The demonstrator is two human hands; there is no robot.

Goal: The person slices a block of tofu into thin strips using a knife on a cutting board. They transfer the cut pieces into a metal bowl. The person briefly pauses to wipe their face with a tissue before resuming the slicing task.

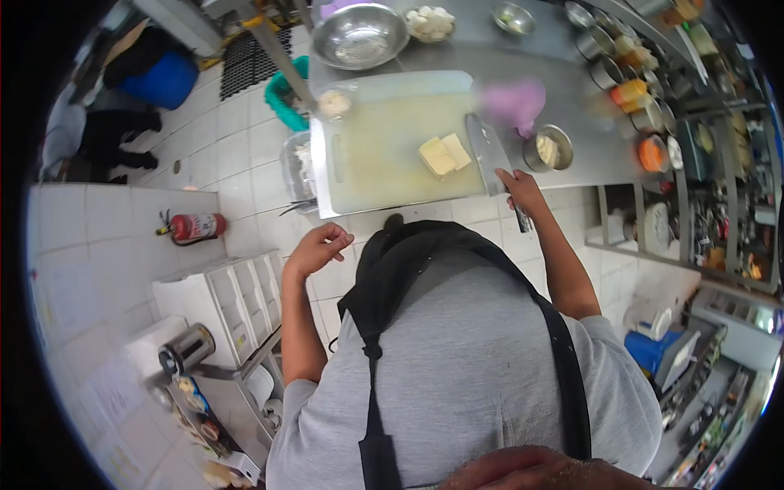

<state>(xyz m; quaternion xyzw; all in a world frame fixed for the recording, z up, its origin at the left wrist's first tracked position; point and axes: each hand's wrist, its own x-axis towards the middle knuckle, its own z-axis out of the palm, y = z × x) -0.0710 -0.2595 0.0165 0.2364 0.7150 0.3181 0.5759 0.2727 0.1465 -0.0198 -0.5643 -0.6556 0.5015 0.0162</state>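
My right hand (522, 191) is closed around the dark handle of a broad-bladed kitchen knife (488, 150), whose blade lies along the right edge of a pale cutting board (380, 153). Two pale yellow blocks (438, 157), possibly butter or cheese, overlap on the board, left of the blade. Off the board's near left corner, in the air over the floor, my left hand (321, 248) has loosely bent fingers and holds nothing that I can see. A metal cup (568, 149) with pale pieces in it stands beyond my right hand. Near it is a blurred purple cloth or bag (511, 103).
At the far side stand a large steel bowl (360, 37), a bowl of white pieces (430, 24) and a small metal bowl (513, 18). A wrapped pale ball (334, 104) sits at the board's left edge. Containers with orange contents (652, 153) line the right. A metal post rises at the left.
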